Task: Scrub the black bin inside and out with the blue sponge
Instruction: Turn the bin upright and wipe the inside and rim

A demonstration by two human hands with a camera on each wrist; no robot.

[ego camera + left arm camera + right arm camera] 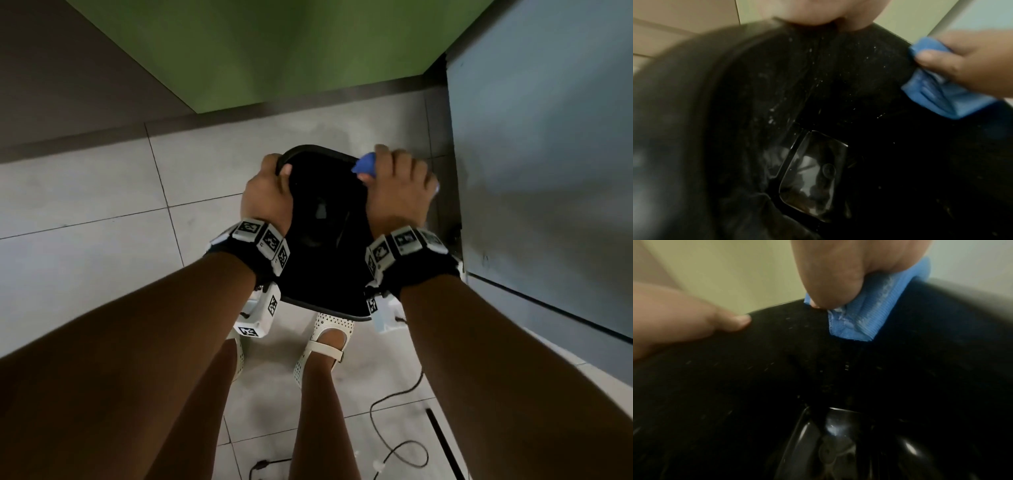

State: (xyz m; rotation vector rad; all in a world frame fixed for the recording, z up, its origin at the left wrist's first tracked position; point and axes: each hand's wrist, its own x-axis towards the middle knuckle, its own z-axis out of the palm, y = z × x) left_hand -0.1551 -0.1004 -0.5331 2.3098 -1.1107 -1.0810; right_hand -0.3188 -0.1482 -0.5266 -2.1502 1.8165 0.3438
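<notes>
The left hand point(265, 198) curls its fingers point(286, 169) over the black bin point(322, 267) rim, apparently steadying it, while the right hand point(399, 192) pinches the blue sponge point(364, 164) against the opposite rim to scrub.

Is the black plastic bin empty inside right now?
Empty apart from wet: the black plastic bin shows a bare glossy floor and droplet-speckled walls.

Likely bathroom or utility corner: pale floor tiles point(85, 192), green wall point(274, 44), floor drain slot point(443, 442).
</notes>
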